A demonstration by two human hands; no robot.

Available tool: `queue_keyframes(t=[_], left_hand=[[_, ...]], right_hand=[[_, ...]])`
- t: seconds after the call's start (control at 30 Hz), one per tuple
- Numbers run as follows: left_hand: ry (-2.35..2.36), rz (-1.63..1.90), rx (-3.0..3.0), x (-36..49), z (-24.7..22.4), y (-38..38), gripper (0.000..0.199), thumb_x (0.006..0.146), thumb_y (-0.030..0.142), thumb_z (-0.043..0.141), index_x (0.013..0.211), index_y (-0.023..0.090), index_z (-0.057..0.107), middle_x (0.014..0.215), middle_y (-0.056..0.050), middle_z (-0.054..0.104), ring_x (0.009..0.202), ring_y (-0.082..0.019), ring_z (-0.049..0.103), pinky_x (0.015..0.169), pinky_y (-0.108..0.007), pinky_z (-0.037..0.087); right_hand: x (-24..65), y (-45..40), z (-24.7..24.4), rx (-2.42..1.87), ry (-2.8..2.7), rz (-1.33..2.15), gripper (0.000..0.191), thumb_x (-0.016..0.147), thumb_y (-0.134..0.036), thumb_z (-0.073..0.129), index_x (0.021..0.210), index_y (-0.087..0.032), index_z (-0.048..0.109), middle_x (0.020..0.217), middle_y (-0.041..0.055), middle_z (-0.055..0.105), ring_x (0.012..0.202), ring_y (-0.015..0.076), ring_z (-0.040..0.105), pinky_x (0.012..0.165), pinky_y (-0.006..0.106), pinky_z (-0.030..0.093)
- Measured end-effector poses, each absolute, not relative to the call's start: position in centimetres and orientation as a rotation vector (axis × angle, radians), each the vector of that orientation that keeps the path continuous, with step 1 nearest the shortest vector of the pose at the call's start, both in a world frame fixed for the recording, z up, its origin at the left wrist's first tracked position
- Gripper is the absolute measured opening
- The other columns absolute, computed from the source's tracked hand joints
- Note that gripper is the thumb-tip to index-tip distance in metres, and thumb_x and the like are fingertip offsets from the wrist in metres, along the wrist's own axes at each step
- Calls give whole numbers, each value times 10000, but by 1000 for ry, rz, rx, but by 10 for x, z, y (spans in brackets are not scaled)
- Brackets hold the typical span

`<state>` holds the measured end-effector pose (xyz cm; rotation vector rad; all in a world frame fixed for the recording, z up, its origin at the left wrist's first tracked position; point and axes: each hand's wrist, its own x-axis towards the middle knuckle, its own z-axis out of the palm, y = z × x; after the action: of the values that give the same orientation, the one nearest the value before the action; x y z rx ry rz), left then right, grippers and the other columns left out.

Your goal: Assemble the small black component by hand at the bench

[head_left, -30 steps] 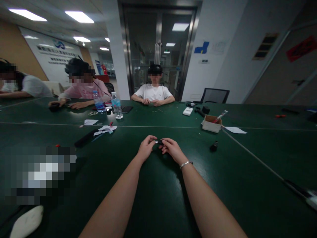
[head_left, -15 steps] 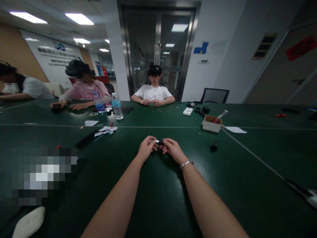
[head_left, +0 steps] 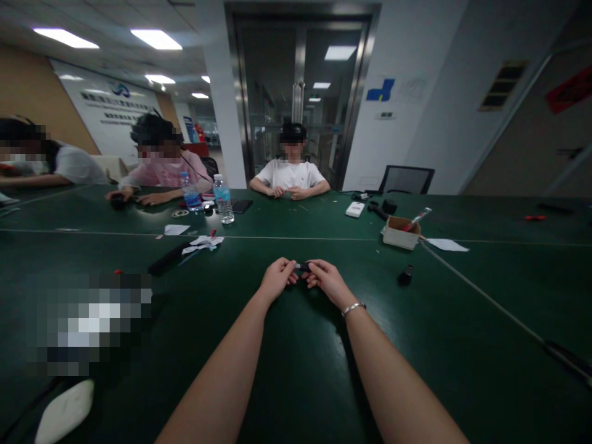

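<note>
Over the middle of the dark green table [head_left: 296,345], a small black object with a silvery end [head_left: 304,267] is held between my two hands. The fingers of my left hand [head_left: 279,279] pinch its silvery left end. My right hand [head_left: 326,280], with a silver bracelet at the wrist, is closed on its black right part. The fingertips hide some of the object, and it is too small to name surely. To the right on the table stands another small black piece [head_left: 406,275].
A small box [head_left: 401,234] with tools and a white paper [head_left: 447,245] lie right. Crumpled papers [head_left: 203,243], a long black object [head_left: 169,258] and two bottles [head_left: 224,200] are left. A white object [head_left: 67,410] lies front left. Several people sit beyond.
The whole view has shifted slightly, so things appear a little further right. Less of the silvery end shows between my fingers. Both hands keep their hold.
</note>
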<state>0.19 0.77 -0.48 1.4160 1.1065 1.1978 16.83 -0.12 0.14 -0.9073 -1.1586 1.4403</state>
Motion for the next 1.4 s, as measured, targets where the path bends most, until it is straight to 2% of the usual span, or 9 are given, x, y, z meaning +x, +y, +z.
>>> queue_keyframes(t=[0.33,0.6,0.77,1.1,1.3,1.4], left_hand=[[1187,1163,1503,1,4,2,400,833,534,490,705,157,531,536,6,581,443,-89,531,450,-195,380],[1236,1158,1505,2,0,5,494,834,600,426,639,158,530,505,-4,575,418,-97,519,448,-206,379],[1281,1174,1521,2,-1,7,523,833,616,407,614,159,539,501,-12,581,419,-101,523,461,-213,384],[1272,1182,1545,2,0,3,465,841,584,423,684,168,559,554,0,592,462,-105,540,489,-224,401],[1241,1215,1549,2,0,3,348,818,525,499,786,183,558,639,19,584,496,-95,531,451,-204,379],[1184,1242,1548,1,-1,3,286,812,467,530,834,185,565,687,19,576,517,-87,520,449,-193,376]], right_hand=[[169,0,0,-880,-1227,1437,322,731,-317,715,987,-144,625,741,48,695,515,83,591,501,212,509],[168,-3,1,-885,-1304,1382,380,732,-277,697,1073,-174,564,682,-22,622,554,96,615,523,213,506],[168,-2,1,-866,-1309,1399,362,708,-282,710,1022,-166,572,740,-6,636,550,92,612,511,216,501],[167,-1,0,-903,-1216,1425,314,719,-302,727,954,-148,587,635,-2,636,512,103,617,498,215,518],[165,-2,3,-930,-1165,1441,258,766,-335,696,887,-136,586,732,63,693,520,93,617,499,200,521],[165,-3,5,-949,-1155,1448,236,805,-349,661,859,-134,581,703,77,697,505,92,611,481,188,507]])
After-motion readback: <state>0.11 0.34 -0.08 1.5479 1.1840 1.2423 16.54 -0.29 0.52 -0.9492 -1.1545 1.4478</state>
